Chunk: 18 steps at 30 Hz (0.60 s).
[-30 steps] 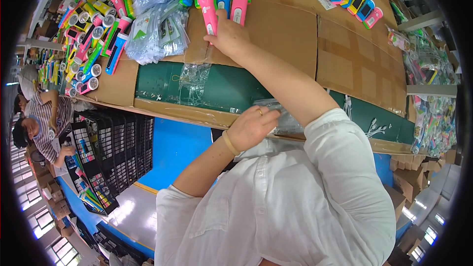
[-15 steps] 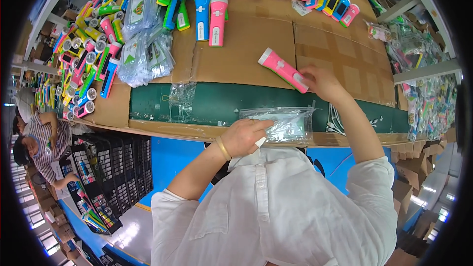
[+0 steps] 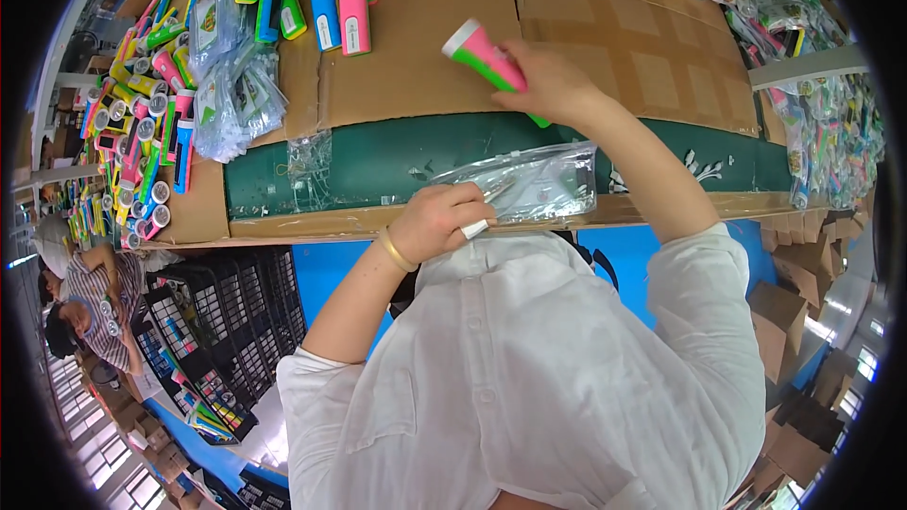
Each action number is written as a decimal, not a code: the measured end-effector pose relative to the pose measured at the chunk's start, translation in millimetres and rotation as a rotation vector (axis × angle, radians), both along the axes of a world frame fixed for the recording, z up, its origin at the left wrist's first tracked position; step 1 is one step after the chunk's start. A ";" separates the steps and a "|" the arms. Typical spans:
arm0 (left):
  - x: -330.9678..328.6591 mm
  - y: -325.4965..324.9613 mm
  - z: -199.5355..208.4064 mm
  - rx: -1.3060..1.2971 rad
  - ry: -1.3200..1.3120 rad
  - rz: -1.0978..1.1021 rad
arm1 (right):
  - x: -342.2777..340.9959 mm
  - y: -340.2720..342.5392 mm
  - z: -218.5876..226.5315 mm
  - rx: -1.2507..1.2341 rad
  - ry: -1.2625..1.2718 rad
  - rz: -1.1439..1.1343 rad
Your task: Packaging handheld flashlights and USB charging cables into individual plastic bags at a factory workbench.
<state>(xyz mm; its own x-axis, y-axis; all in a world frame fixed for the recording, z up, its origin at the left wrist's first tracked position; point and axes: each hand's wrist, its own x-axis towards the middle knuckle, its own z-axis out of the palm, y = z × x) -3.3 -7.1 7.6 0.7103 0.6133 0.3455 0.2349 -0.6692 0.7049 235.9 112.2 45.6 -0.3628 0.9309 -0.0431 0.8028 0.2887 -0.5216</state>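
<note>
In the head view, a heap of coloured flashlights [image 3: 132,123] crowds the left of the worktop [image 3: 378,151], beside a stack of clear packets [image 3: 227,99]; a blue flashlight [image 3: 323,14] and a pink flashlight [image 3: 353,14] lie side by side on the cardboard [image 3: 425,66]. Bagged goods [image 3: 831,132] fill the right side, white cables [image 3: 704,168] lie near the right forearm, and a black crate [image 3: 231,312] stands below left. The right hand [image 3: 548,80] has its fingers wrapped around a pink-and-green flashlight [image 3: 482,52] over the cardboard, its white-rimmed head pointing up and left, its long axis slanting down to the right. The left hand [image 3: 439,219] has bent fingers at the left end of a clear bag [image 3: 548,189] by the front edge; whether they pinch it cannot be told.
</note>
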 end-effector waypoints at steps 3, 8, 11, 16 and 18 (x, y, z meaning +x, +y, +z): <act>-2.2 -0.5 -4.0 -0.008 -0.009 0.026 | 14.2 -25.4 27.1 -0.223 0.565 0.016; 4.7 -1.9 2.4 0.057 -0.139 0.170 | 11.8 -76.3 34.7 -0.442 0.470 0.162; 5.4 -1.5 -0.9 0.094 -0.198 0.206 | 14.6 -90.3 31.5 -0.486 0.203 0.271; 5.3 -4.6 -10.3 0.019 -0.228 0.099 | 23.6 -106.3 51.0 -0.160 -0.396 0.421; 22.5 -0.9 -1.9 0.063 -0.273 0.043 | 12.5 -110.6 45.4 -0.136 -0.516 0.450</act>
